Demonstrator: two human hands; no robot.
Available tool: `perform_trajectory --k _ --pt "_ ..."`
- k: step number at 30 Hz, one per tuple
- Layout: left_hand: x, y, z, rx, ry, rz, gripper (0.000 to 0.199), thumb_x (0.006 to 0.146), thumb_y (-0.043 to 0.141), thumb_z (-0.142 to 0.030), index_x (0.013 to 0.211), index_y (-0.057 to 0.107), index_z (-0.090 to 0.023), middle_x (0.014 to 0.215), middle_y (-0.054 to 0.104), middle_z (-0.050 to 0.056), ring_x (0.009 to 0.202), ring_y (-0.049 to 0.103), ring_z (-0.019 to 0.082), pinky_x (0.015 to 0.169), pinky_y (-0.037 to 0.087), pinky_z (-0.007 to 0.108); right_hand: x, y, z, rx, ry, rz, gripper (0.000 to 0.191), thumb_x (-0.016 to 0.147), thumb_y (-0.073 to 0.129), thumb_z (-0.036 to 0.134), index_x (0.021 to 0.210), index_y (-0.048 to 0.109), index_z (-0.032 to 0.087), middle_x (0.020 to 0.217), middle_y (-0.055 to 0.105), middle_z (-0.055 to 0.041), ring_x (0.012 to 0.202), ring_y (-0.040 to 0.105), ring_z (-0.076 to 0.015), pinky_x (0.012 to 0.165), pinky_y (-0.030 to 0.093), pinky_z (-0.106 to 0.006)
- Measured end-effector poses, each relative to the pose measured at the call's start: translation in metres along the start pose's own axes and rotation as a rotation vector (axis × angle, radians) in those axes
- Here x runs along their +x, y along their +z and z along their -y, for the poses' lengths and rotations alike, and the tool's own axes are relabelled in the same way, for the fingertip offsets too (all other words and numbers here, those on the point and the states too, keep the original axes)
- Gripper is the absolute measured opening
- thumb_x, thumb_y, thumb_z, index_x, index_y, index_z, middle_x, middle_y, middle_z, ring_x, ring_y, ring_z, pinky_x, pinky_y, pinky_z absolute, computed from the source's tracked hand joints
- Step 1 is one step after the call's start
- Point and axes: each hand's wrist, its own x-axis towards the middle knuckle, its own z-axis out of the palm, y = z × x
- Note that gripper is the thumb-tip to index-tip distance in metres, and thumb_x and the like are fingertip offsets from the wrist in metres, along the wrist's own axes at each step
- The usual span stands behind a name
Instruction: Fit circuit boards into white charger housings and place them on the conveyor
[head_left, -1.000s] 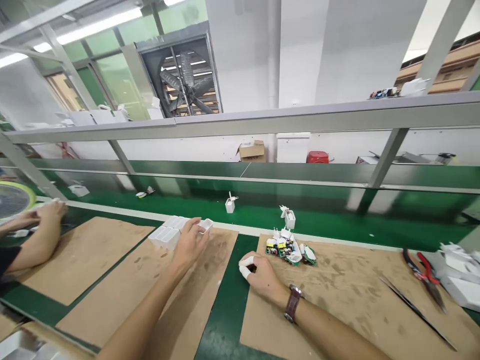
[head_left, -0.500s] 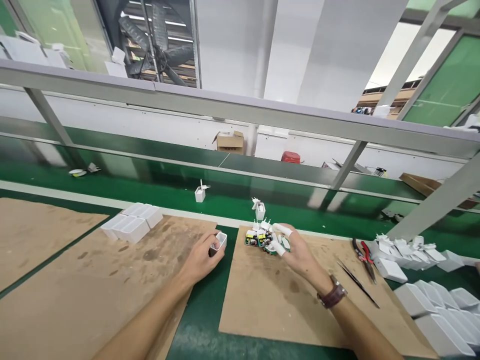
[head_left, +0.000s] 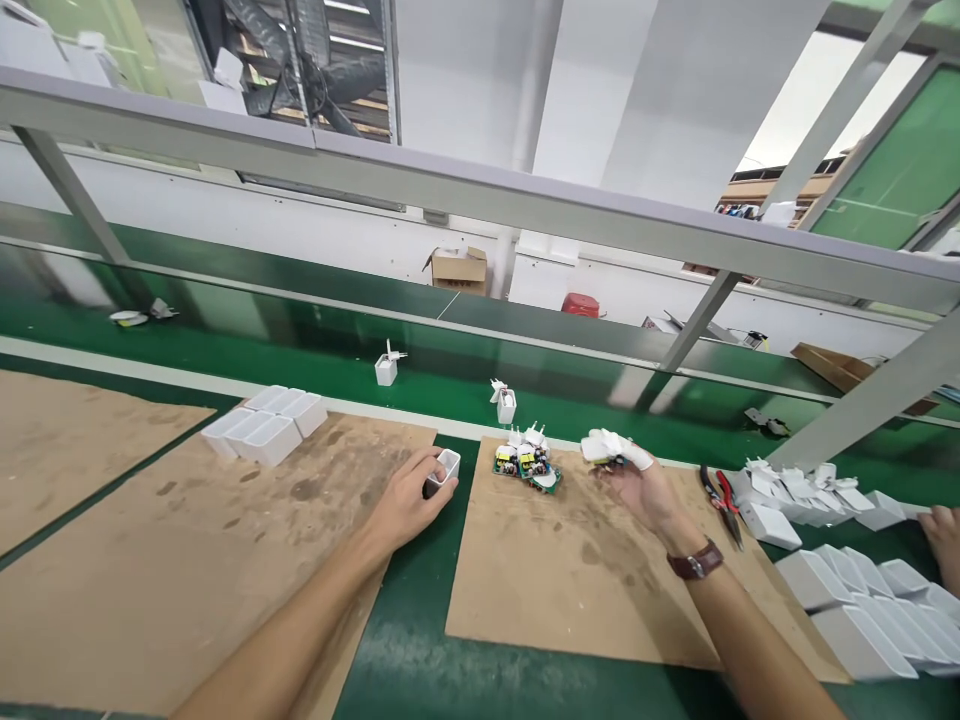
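The left hand (head_left: 409, 497) grips an open white case (head_left: 448, 468) at the inner edge of the left cardboard sheet (head_left: 300, 560). Right of that case, past the circuit boards (head_left: 529, 465), the right hand (head_left: 637, 485) pinches what seems a white-capped board (head_left: 606, 448), with bare cardboard below.

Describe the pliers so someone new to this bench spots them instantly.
Find the brown cardboard sheet on the green bench, beneath the person's right hand. Near its far right corner, just left of the white plastic parts, lie the pliers, handles pointing away from the person. One red handle and one dark one set them apart from those all-white neighbours.
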Motion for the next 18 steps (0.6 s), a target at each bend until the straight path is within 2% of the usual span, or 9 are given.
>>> perform_trajectory --k 2,4,7,10,12,14,16,18 --pt "0.000 0.000 -0.001 -0.005 0.004 0.005 0.021 0.094 0.057 -0.038 0.079 0.058 -0.023 0.115 0.072 0.009 0.101 0.072 0.024 0.085 0.057 0.031 -0.007 -0.009 0.012 -0.093 0.148 0.183 0.050 0.084 0.070 0.065 0.100 0.077 0.018 0.083 0.077 -0.0107 0.067 0.070 -0.0241 0.057 0.056 -0.035" --pt "0.001 0.001 -0.001 -0.005 0.003 0.020 0.022 0.094 0.057 -0.039 0.079 0.058 -0.023 0.118 0.071 0.009 0.104 0.072 0.024 0.087 0.057 0.032 -0.014 -0.013 0.019 -0.272 0.275 0.402 0.046 0.083 0.074 0.061 0.095 0.076 0.016 0.072 0.074 -0.0065 0.053 0.063 -0.0177 0.049 0.050 -0.029" --pt "0.002 0.001 -0.003 -0.002 -0.001 0.046 0.022 0.095 0.057 -0.039 0.080 0.058 -0.023 0.119 0.071 0.009 0.104 0.072 0.024 0.089 0.056 0.033 -0.018 -0.003 0.026 -0.611 0.311 0.711 0.039 0.079 0.082 0.053 0.093 0.076 0.017 0.077 0.075 -0.0032 0.062 0.065 -0.0162 0.058 0.051 -0.026" --pt "0.002 0.001 -0.005 -0.009 -0.002 0.062 0.022 0.095 0.057 -0.038 0.080 0.058 -0.022 0.117 0.071 0.009 0.099 0.072 0.022 0.086 0.056 0.032 -0.016 0.027 0.033 -0.980 0.247 0.914 0.032 0.072 0.089 0.038 0.096 0.078 0.021 0.088 0.076 -0.0014 0.078 0.068 -0.0195 0.067 0.049 -0.026" --pt "0.002 0.000 -0.005 -0.009 -0.005 0.068 0.022 0.095 0.058 -0.038 0.081 0.058 -0.022 0.117 0.071 0.008 0.097 0.072 0.022 0.085 0.056 0.032 -0.014 0.052 0.036 -1.149 0.167 0.964 0.034 0.070 0.089 0.028 0.101 0.077 0.023 0.089 0.075 -0.0007 0.079 0.068 -0.0206 0.064 0.045 -0.025" --pt "0.002 0.000 -0.005 -0.005 -0.009 0.070 0.021 0.095 0.058 -0.038 0.081 0.059 -0.022 0.117 0.070 0.008 0.098 0.072 0.022 0.085 0.056 0.032 -0.013 0.074 0.037 -1.203 0.038 0.954 0.042 0.072 0.088 0.026 0.110 0.072 0.023 0.093 0.072 -0.0019 0.079 0.066 -0.0209 0.062 0.042 -0.025" --pt "0.001 0.000 -0.004 -0.005 -0.002 0.061 0.021 0.095 0.059 -0.038 0.081 0.060 -0.022 0.117 0.070 0.009 0.100 0.072 0.023 0.085 0.056 0.032 -0.014 0.090 0.033 -1.187 -0.088 0.882 0.040 0.079 0.083 0.025 0.115 0.066 0.021 0.098 0.069 -0.0038 0.079 0.064 -0.0201 0.064 0.043 -0.026" --pt "0.000 0.001 -0.003 -0.013 0.016 0.054 0.022 0.095 0.060 -0.039 0.082 0.061 -0.022 0.116 0.070 0.009 0.102 0.071 0.023 0.087 0.056 0.033 -0.015 0.099 0.028 -1.164 -0.187 0.776 0.029 0.087 0.075 0.022 0.112 0.063 0.020 0.103 0.067 -0.0055 0.080 0.063 -0.0192 0.068 0.044 -0.027"
